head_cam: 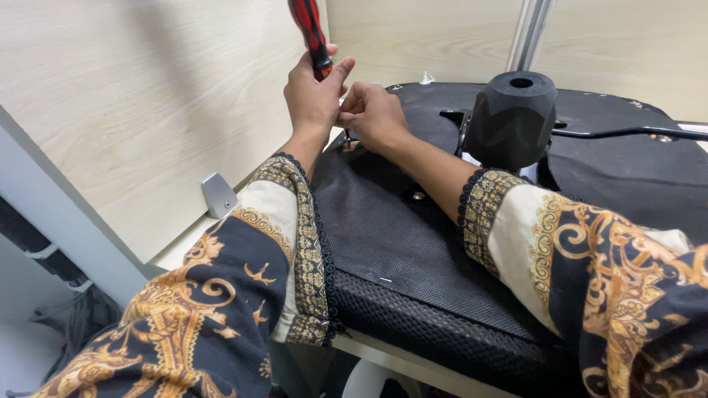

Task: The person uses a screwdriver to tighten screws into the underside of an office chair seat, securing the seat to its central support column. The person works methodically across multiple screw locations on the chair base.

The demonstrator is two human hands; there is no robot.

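Observation:
My left hand (313, 92) grips a screwdriver with a red and black handle (310, 33), held almost upright at the far left edge of an upturned black office chair seat (398, 243). My right hand (372, 114) is closed right beside it, fingers pinched near the screwdriver's tip, which is hidden between the two hands. Both forearms rest over the seat's black fabric underside. A small screw head (418, 195) shows in the fabric below my right wrist.
The chair's black mechanism housing (512, 118) with a round socket stands on the seat, with a thin lever (627, 133) to its right. A pale wooden panel (133, 110) with a grey bracket (219, 195) rises at left. A metal pole (529, 33) stands behind.

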